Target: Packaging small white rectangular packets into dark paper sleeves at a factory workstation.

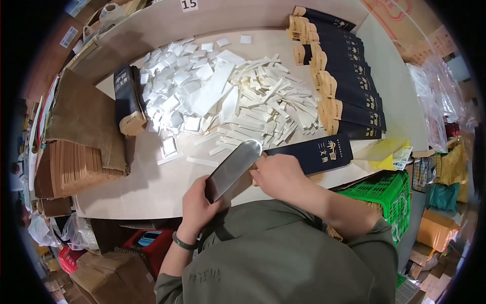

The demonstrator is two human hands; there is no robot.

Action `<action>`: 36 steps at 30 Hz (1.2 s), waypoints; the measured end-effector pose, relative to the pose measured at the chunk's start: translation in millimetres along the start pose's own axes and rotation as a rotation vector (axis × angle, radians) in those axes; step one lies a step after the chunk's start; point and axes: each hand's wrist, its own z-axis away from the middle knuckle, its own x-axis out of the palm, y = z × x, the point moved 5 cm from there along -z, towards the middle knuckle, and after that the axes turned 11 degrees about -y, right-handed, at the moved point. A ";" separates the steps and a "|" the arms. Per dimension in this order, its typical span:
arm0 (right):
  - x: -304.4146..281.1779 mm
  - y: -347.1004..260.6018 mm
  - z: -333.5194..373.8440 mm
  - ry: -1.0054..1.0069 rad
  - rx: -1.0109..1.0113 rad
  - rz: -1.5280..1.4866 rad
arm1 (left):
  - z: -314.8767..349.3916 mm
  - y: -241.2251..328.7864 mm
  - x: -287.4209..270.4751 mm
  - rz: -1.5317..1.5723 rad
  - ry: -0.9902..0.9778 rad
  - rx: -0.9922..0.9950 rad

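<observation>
My left hand [198,201] is wrapped around the lower end of a long, shiny silver piece with a rounded tip [234,169], held tilted over the table's near edge. My right hand [277,175] is closed beside that tip, its fingers curled; what they pinch, if anything, is hidden. Just behind the right hand lies a flat navy sleeve with gold print [329,153], its left end partly covered by the hand. Beyond both hands spreads a heap of short white strips [276,99]. Small white square packets [177,76] are piled to its left.
Rows of navy sleeves with tan ends [349,86] overlap at the right. A navy bundle [126,99] lies at the left, by a cardboard box of tan sheets [83,169]. Raised panels [243,20] border the table's back. A green crate [392,202] stands below right.
</observation>
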 end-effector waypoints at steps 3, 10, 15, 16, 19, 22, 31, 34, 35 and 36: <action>6.1 5.4 -6.9 -0.072 0.092 -0.104 | 14.0 -7.1 -1.9 -0.063 -0.024 0.058; 20.1 -23.8 -17.4 -0.066 -0.054 -0.186 | -6.5 14.9 -23.3 -0.282 -0.224 0.184; -84.1 101.4 -55.8 0.339 0.337 -0.278 | -6.2 5.0 -34.5 -0.124 -0.064 0.289; -79.7 139.1 -60.8 0.346 0.517 -0.214 | -6.8 2.6 -32.5 -0.129 -0.064 0.311; -29.8 139.8 -92.0 0.023 0.370 0.247 | -21.7 -3.0 -26.6 -0.141 -0.012 0.267; -33.0 90.0 -88.4 0.204 0.434 -0.157 | -23.1 1.2 -14.9 -0.033 -0.079 0.226; -81.4 163.5 -22.6 0.158 0.473 -0.102 | -29.7 -23.7 -53.7 -0.074 0.120 0.166; -76.8 162.7 -49.5 0.130 0.448 -0.095 | -42.7 -13.3 -53.9 -0.063 0.161 0.171; -71.1 157.2 -64.1 0.120 0.421 -0.071 | -48.4 -4.9 -50.5 -0.052 0.119 0.212; -64.3 153.6 -76.3 0.119 0.422 -0.075 | -53.3 3.9 -46.2 -0.040 0.077 0.252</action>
